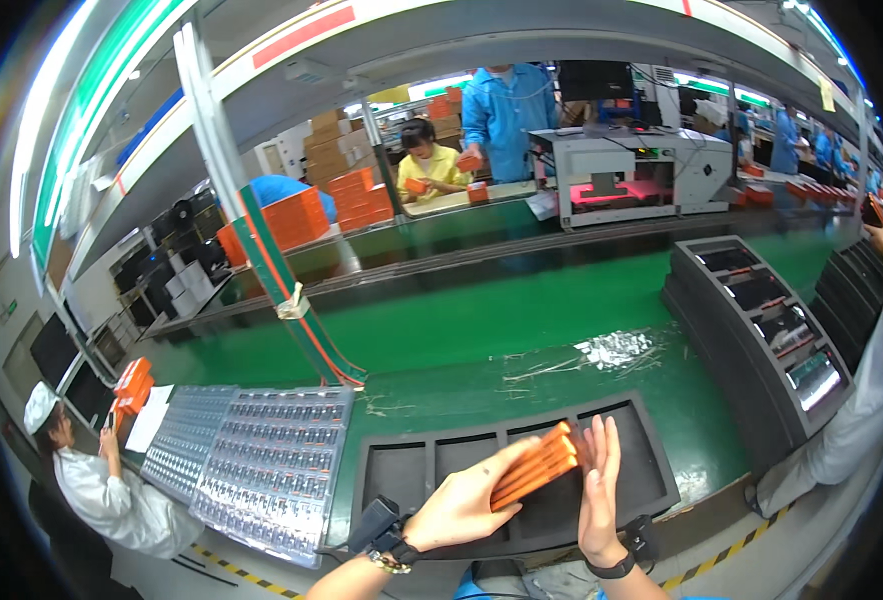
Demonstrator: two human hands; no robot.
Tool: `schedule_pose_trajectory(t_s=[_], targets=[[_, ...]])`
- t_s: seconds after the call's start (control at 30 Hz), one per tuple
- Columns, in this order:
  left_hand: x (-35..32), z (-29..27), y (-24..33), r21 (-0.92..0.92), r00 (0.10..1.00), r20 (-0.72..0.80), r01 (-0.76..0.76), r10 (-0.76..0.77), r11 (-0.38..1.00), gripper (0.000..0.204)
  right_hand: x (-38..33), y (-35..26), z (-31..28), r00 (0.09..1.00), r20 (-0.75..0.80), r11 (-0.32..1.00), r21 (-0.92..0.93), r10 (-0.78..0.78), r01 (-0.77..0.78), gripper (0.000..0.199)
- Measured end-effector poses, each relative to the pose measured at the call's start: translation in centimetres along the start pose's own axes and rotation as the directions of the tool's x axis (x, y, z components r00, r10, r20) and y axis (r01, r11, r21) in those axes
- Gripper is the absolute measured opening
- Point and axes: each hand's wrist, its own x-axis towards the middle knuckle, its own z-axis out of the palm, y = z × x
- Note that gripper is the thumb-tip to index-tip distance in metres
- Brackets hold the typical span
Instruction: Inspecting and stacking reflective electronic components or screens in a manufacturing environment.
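Left hand (pixel 467 506) around orange stack (pixel 537 468), right (pixel 599 492) upright

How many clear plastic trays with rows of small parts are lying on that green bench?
2: the left clear plastic tray lies beside the white sheet; the right clear plastic tray lies between it and the black foam tray. Others may be hidden beneath.
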Motion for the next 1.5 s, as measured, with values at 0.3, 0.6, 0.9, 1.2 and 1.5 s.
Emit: schedule_pose_trajectory(t_s=[0.3,0.6,0.9,1.2,1.5], targets=[[2.1,0.8,-1.0,0.268,0.964,0.248,0.029,-0.098,0.963,0.070,-0.8,1.7,-2.0,0.983,-0.064,0.979,-0.102,0.172,-0.177,0.043],[-1.1,2.7,-2.8,0.359,0.969,-0.221,-0.027,0.113,0.933,0.047,-0.6,0.4,-1.8,0.987,-0.013,0.982,-0.103,0.160,-0.160,0.047],[0.9,2.5,-3.2,0.189,0.993,-0.120,0.022,0.001,0.982,0.058,-0.3,0.3,-2.3,0.969,-0.107,0.964,-0.127,0.222,-0.235,0.052],[-0.3,6.4,-3.5,-0.419,0.797,-0.471,0.175,-0.378,0.891,0.083,0.0,1.1,-1.7,0.989,-0.091,0.975,-0.181,0.113,-0.128,0.061],[-5.2,1.0,-1.2,0.008,0.793,-0.583,0.224,-0.177,0.975,0.038,-0.1,1.1,-2.3,0.982,-0.046,0.944,-0.270,0.186,-0.191,0.049]])
